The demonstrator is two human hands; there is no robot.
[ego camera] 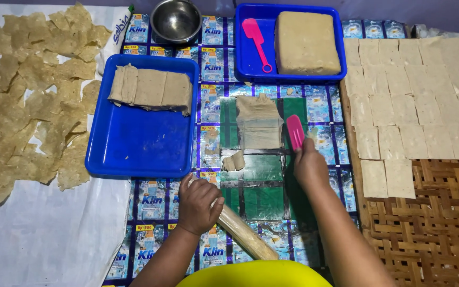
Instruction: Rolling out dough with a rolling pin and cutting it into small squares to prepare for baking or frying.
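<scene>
My right hand (309, 166) grips a pink plastic scraper (295, 131), its blade standing beside a thin rolled sheet of beige dough (259, 123) on a green glass board (264, 197). A small torn scrap of dough (234, 161) lies at the sheet's near left corner. My left hand (198, 203) closes over the end of a wooden rolling pin (245, 235) that lies slanting toward me on the printed mat.
A blue tray (139, 151) at left holds stacked dough slices (151, 89). Another blue tray (251, 61) at the back holds a dough block (306, 42) and a second pink scraper (257, 38). A steel bowl (176, 20) stands behind. Cut squares (415, 95) lie on a woven mat (431, 223); dried pieces (33, 95) cover white cloth.
</scene>
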